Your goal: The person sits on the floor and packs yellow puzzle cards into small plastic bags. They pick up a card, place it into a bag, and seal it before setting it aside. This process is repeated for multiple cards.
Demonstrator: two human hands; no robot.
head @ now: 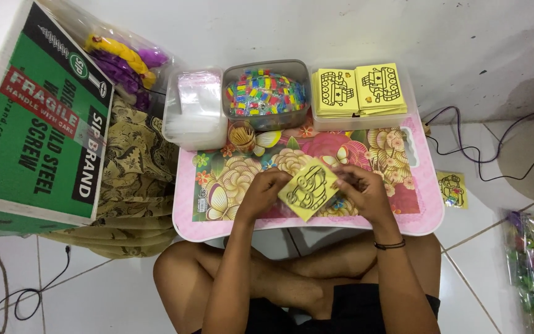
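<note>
Both hands, your left hand (266, 193) and right hand (364, 193), pinch the yellow picture card (308, 188) by opposite edges above the counter's (429, 216) near edge; keep it level, fingertips off the printed outline, grip light to avoid creasing.

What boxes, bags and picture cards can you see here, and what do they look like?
Big green, black and red cardboard box: far left, on its side.
Clear plastic bag of purple and yellow things: behind the box.
Stack of clear plastic sleeves: back left of the pink table.
Stacks of yellow outline picture cards: clear tray, back right.
Yellow square picture card: held by left hand and right hand.
</note>
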